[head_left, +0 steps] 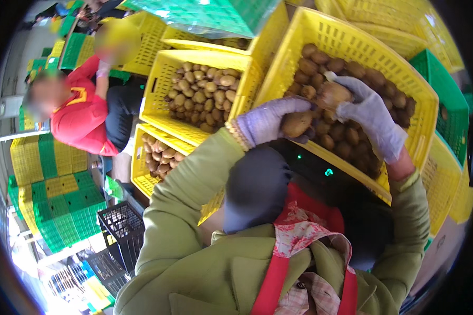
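Observation:
Over a yellow crate of brown kiwifruit, my two gloved hands are close together. My left hand, in a pale purple glove, is closed round a large kiwifruit. My right hand, in a whitish glove, grips a light brown, crumpled piece that looks like a kiwifruit in a thin paper wrapper. Its lower end is near my left fingertips, and I cannot tell whether they touch it. The loose kiwifruit lie heaped below both hands.
To the left stand another yellow crate of kiwifruit and a smaller one. A green crate is at the right. A person in red sits at far left, near stacked crates and black crates.

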Motion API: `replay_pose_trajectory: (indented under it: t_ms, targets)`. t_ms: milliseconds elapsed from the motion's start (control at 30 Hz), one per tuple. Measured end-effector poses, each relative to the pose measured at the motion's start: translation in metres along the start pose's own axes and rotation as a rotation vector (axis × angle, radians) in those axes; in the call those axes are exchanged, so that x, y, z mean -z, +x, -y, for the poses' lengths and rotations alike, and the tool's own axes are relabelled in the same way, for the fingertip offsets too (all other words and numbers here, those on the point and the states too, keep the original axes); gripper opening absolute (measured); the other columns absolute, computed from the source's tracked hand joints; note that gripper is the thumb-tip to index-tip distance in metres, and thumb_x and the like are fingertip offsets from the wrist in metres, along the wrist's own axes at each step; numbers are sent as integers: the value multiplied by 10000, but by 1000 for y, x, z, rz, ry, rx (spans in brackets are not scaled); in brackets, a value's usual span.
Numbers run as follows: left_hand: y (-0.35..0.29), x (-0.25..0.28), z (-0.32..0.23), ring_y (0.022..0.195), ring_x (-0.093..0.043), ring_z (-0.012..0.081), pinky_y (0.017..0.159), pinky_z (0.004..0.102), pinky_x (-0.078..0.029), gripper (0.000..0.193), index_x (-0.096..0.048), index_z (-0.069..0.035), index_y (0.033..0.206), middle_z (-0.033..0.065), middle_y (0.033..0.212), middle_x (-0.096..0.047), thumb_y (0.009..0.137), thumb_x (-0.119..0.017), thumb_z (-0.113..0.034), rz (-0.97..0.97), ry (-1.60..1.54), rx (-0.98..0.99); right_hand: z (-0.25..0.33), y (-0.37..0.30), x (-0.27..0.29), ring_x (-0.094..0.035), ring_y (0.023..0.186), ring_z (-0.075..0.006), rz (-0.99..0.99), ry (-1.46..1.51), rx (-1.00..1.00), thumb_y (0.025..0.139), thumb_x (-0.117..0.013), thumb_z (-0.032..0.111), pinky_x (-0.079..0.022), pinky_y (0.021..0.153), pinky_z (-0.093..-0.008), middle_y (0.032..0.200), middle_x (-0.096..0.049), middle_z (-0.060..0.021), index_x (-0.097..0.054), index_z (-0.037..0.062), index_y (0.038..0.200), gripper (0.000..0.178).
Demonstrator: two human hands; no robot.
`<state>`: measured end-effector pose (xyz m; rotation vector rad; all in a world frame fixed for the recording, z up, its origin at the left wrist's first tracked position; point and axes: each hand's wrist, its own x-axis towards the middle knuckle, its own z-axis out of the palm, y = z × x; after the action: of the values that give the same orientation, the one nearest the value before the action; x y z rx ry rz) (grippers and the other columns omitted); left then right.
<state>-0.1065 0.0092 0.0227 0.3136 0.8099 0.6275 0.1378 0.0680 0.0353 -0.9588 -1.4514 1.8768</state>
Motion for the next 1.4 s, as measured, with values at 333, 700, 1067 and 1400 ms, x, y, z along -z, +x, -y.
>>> replay_pose_trajectory:
  t_ms: [333,700,1067,1400]
  targets:
    - [35,-15,0,1052,-616,243,799,457,-554,618,-416,-126,1407,84,1193,-604,968,-447,-560,83,182,-27,-15,-2,5,-623,789,-77,-42,-111,-6,837,-709,132,-528,689,-229,974,-669,-36,-558,36,1328,522]
    - [28,-14,-5,1062,-614,313,862,587,-509,749,-393,-104,1418,147,1236,-574,922,-425,-663,140,198,-8,3,-13,-7,-612,788,-62,7,-20,-43,928,-640,273,-510,720,-202,979,-657,-27,-563,41,1316,458]
    - [32,1,-7,1227,-506,318,1059,618,-355,711,-423,-75,1395,121,1359,-498,887,-533,-560,-20,-217,-135,-19,-6,34,-623,744,-72,-200,-23,-34,952,-606,332,-498,712,-210,899,-701,-8,-697,82,1075,293]
    - [37,11,-6,1267,-473,326,1077,659,-305,656,-406,-92,1395,145,1381,-463,917,-506,-530,44,-304,-128,-34,-4,34,-623,768,-80,-158,-31,-131,953,-605,328,-499,705,-233,910,-684,-2,-680,90,1133,307]
